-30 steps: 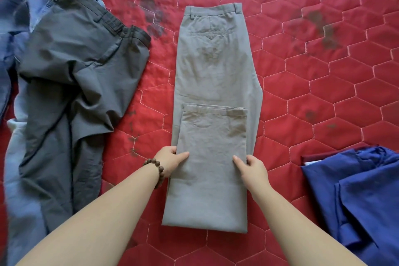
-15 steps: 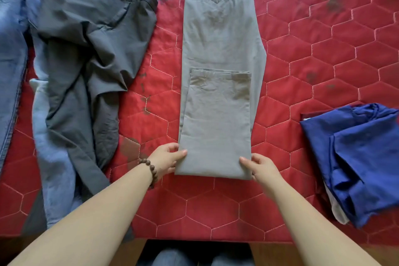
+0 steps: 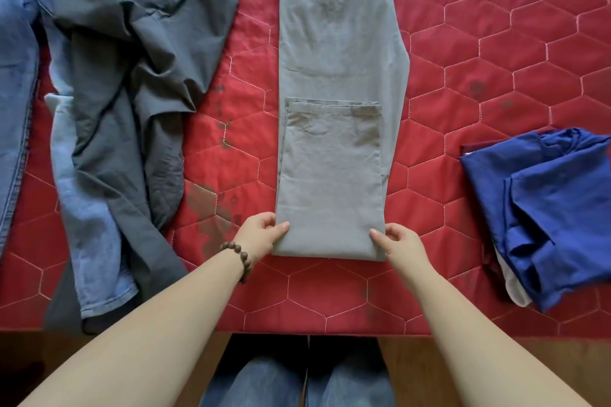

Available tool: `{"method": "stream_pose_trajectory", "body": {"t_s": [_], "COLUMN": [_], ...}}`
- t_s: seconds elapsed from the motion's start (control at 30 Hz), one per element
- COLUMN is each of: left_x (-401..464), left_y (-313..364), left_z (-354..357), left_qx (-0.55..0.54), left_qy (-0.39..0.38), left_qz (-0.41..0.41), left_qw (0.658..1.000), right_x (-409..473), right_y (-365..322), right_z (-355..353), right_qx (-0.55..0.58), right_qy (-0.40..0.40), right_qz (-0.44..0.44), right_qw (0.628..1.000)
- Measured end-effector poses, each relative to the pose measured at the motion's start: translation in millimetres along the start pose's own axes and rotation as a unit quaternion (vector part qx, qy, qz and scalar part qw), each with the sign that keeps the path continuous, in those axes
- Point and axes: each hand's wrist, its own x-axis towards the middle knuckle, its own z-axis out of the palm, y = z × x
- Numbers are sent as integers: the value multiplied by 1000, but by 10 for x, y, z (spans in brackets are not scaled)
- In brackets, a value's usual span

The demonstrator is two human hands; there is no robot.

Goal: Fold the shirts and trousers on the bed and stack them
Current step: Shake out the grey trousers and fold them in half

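Since the earlier frame, the grey trousers [image 3: 334, 155] are lying nearer the bed's [image 3: 463, 274] front edge. Dark trousers [image 3: 132, 76] are crumpled leftward. The fold's corners are being pinched by the left hand [image 3: 263, 236] and right hand [image 3: 401, 244]. Bare quilt is separating them from the blue shirts [image 3: 545, 208].

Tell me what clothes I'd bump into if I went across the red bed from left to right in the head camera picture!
Pale blue denim jeans → crumpled dark grey trousers → light grey trousers folded partway, both hands at their near corners → folded royal blue shirt.
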Motion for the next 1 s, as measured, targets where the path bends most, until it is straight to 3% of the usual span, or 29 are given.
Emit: {"method": "stream_pose_trajectory", "body": {"t_s": [0.07,0.17,0.27,0.33,0.4,0.5,0.6,0.73,0.87,1.0], "left_x": [5,-77,-132,-86,1,181,314,403,395,537], "left_y": [6,95,186,217,200,78,-67,-195,-119,133], "left_z": [83,264,423,541,673,772,743,737,635,342], "left_qx": [100,230,359,428,481,572,615,588,525,490], "left_qy": [37,191,281,236,150,68,89,128,196,262], "left_qz": [14,37,166,268,312,307,323,328,220,163], "left_qw": [994,953,874,830,806,757,714,728,799,815], "right_x": [10,-29,-70,-21,81,258,395,443,460,512], "right_y": [35,15,-62,-119,-130,-54,95,138,90,-17], "right_z": [33,159,318,465,632,769,750,770,645,417], "right_qx": [-50,-170,-321,-383,-433,-484,-506,-534,-509,-465], "right_qy": [24,117,244,223,156,80,62,94,160,205], "right_qz": [9,-25,-197,-324,-403,-426,-414,-368,-245,-193], "right_qw": [998,978,894,836,791,760,754,755,810,839]}}
